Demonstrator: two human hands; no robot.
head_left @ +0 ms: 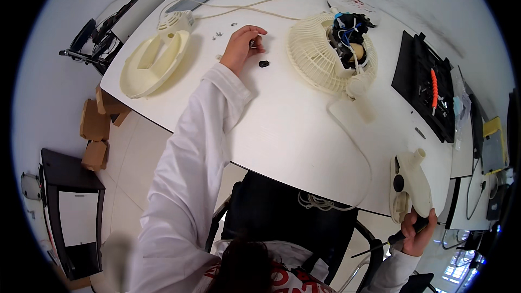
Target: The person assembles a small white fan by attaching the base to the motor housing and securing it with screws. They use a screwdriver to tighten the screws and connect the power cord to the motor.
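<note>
My left hand (243,49) reaches over the middle of the table, fingers curled round a small dark piece that I cannot make out. Beside it on the white surface lies a small black part (264,64). At the lower right, my right hand (419,236) grips a screwdriver (406,231) with a dark handle, its thin shaft pointing left. Right by those fingers, at the table edge, is a cream plastic stand piece (415,184). Farther off sits a cream fan head (309,49), its motor and wiring (350,35) exposed.
A cream oval cover (176,65) lies at the left, near several small metal bits (218,34). A grey tray (192,0) and a pale cable (244,7) are at the back. On the right is an open black tool case (418,87) holding an orange-red tool. A black chair (287,211) stands at the front edge.
</note>
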